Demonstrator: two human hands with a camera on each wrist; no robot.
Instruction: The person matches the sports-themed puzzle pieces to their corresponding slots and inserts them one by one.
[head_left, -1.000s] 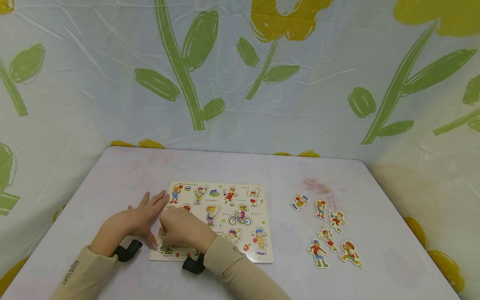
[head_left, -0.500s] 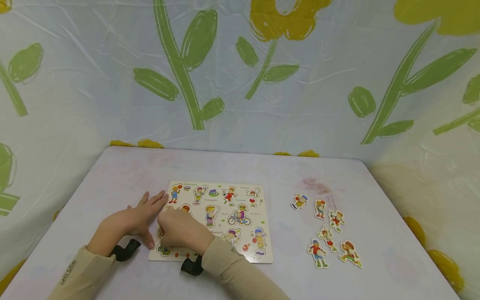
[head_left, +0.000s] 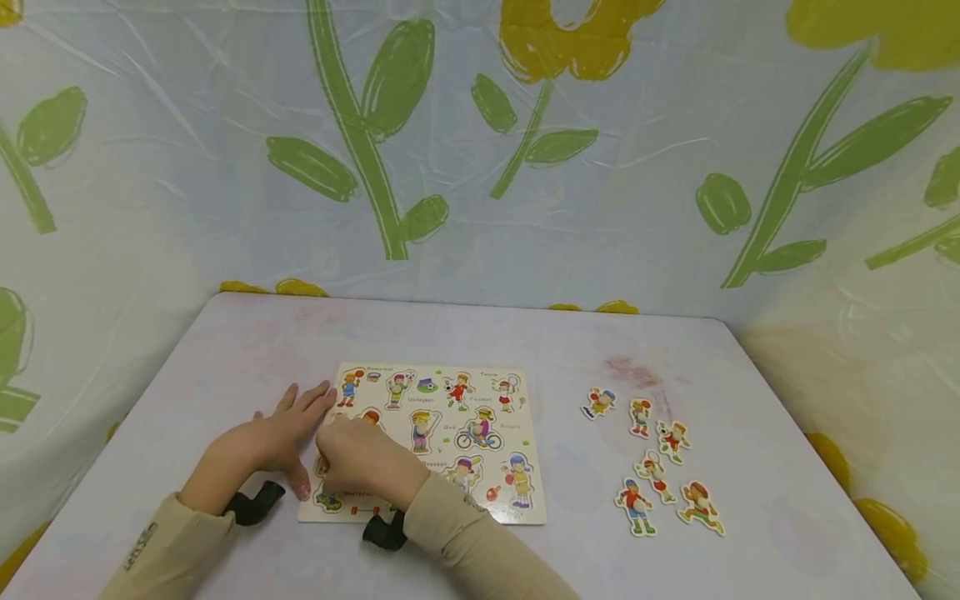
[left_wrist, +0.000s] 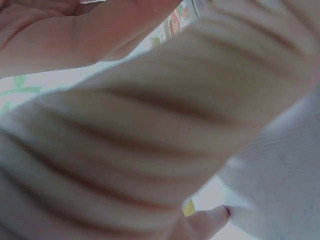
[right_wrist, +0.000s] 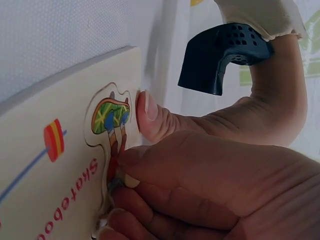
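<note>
Under the pinching fingers of the right hand, the skateboarder piece lies at the puzzle board; just left, the left hand rests uncurled. Seemingly half done: other pieces look seated, six loose pieces lie well rightward.

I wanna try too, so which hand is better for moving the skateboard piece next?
Probably the right hand: it pinches the skateboard piece. The left hand is at the board's edge.
</note>
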